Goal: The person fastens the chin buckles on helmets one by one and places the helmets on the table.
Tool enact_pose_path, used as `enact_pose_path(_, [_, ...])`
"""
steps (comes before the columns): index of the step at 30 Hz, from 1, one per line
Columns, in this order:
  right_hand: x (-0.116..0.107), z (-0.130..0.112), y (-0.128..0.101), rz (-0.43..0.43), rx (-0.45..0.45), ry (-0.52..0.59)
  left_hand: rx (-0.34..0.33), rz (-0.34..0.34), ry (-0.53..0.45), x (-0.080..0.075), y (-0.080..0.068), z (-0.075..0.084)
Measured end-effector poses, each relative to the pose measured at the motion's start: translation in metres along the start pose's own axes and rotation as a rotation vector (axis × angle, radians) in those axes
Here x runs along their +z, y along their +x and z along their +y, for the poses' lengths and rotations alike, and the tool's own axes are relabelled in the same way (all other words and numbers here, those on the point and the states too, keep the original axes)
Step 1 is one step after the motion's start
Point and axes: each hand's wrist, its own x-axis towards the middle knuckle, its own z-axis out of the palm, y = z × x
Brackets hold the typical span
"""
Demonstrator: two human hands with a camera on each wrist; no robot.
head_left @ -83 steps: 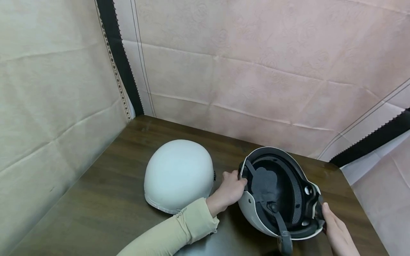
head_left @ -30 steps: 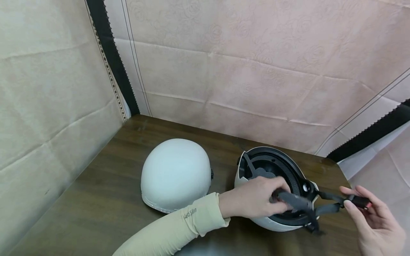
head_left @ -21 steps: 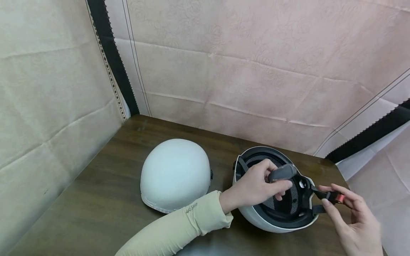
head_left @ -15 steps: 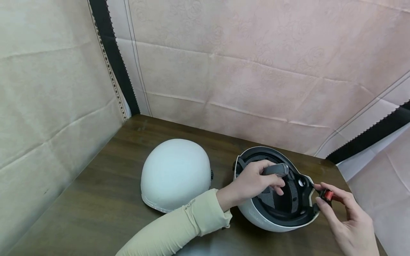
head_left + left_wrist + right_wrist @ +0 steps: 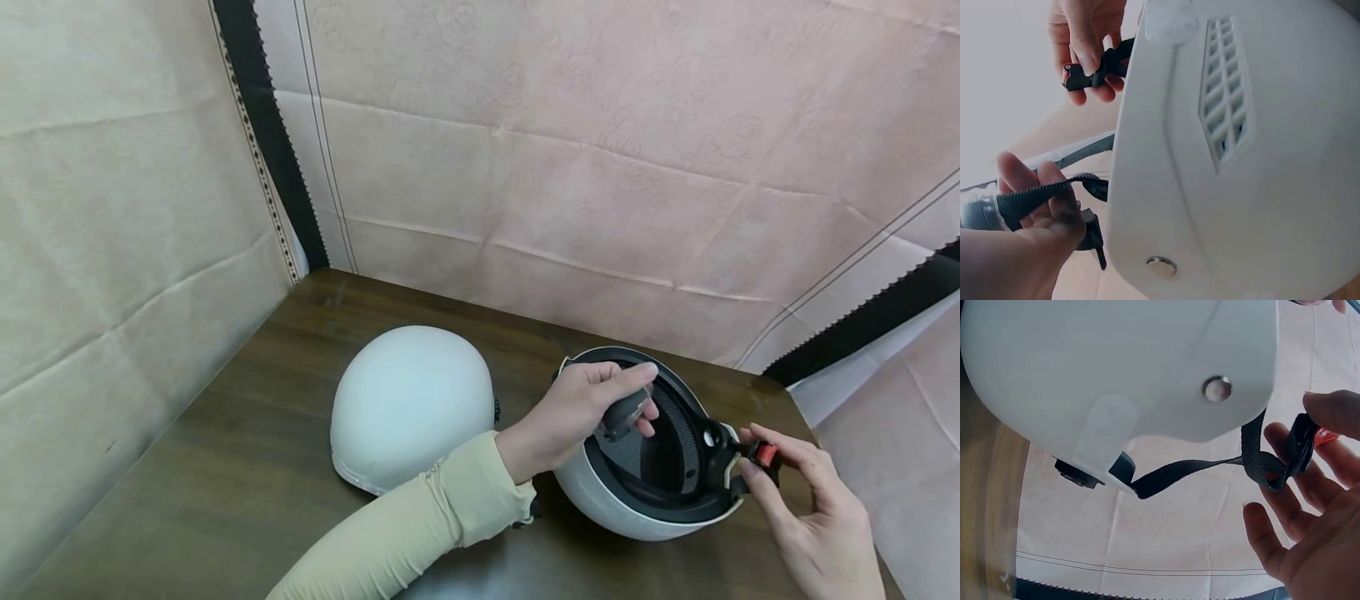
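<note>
An upturned white helmet sits on the table's right side, its black padded lining facing up. Over its opening, my left hand grips the chin strap's dark padded end. The left wrist view shows the webbing lying across that hand's fingers. At the helmet's right rim, my right hand pinches a black buckle with a red part, thumb against fingertips. In the right wrist view, two dark straps run from the white shell to this hand.
A second white helmet stands dome up to the left, close to my left forearm. The dark wooden table meets pale cloth walls at the back and sides.
Earlier both hands held the helmet's rim; now each holds one strap's end. Over the last second, my right hand came left towards the rim, and my left hand shifted back and up with the padded end.
</note>
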Motion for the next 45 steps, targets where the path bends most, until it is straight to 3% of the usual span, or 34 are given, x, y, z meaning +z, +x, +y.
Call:
enact_pose_path(8, [0.004, 0.001, 0.006, 0.003, 0.015, 0.025, -0.051, -0.020, -0.042, -0.004, 0.001, 0.006])
enact_pose_path(22, [0.007, 0.003, 0.010, 0.007, -0.052, -0.037, -0.107, -0.090, 0.047, -0.005, 0.002, 0.003])
enact_pose_path(31, [0.012, -0.002, 0.010, -0.104, -0.128, -0.016, -0.212, -0.116, 0.107, 0.001, 0.001, -0.006])
enact_pose_path(45, [0.020, -0.008, 0.009, -0.157, -0.128, -0.043, -0.223, -0.114, 0.172, 0.003, 0.001, -0.011])
